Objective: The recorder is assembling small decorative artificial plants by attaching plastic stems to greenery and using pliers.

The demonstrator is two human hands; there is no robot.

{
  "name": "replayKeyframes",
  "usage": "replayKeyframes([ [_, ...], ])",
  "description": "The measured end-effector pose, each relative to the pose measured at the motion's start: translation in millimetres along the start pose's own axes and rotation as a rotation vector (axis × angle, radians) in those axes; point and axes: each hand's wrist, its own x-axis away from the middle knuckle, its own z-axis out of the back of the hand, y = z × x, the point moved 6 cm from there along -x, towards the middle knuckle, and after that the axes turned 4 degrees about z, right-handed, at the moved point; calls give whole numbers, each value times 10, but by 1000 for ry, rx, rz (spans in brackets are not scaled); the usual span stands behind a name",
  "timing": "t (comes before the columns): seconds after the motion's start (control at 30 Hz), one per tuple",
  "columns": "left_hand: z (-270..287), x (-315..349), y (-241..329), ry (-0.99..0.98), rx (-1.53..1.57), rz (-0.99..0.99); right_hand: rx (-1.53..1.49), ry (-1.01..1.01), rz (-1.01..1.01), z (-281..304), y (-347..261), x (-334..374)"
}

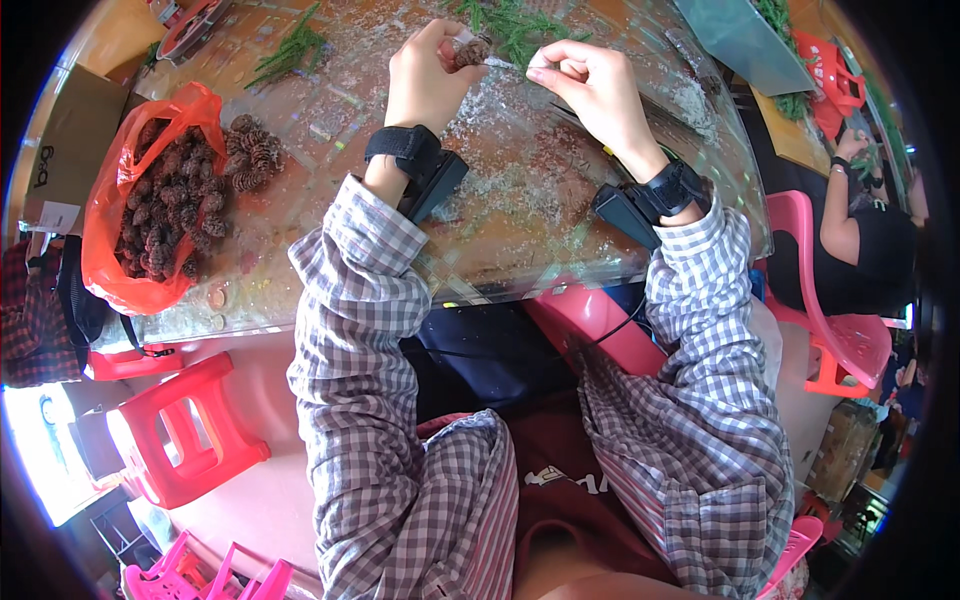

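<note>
Near the far side of the table, my left hand (428, 80) is closed around a small brown pine cone (472, 51), with a bit of white beside it. Just to its right, the thumb and forefinger of my right hand (597, 88) are pinched together. Whatever sits between them is too small to make out. Beyond both hands lies a green artificial pine sprig (513, 28), close to the fingertips. Each wrist carries a black strap with a dark box.
A red plastic bag (100, 235) full of pine cones stands at the table's left, with loose cones (252, 155) beside it. White flakes dust the tabletop (500, 225). Another sprig (290, 50) lies far left, a pale bin (745, 50) far right. Pink stools (190, 430) and a person are nearby.
</note>
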Motion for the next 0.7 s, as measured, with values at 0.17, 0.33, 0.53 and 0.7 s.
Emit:
replayKeyframes([
  [0.17, -38, 7, -22, -67, 66, 105, -7, -22, -46, -17, 39, 11],
  [0.33, -20, 18, 15, -101, 54, 184, -42, 9, -70, 4, 35, 4],
  [0.53, -197, 36, -106, -251, 442, 283, -84, 66, -53, 28, -15, -1],
  [0.7, -237, 51, -6, -345, 678, 289, -90, 77, -57, 45, -20, 2],
])
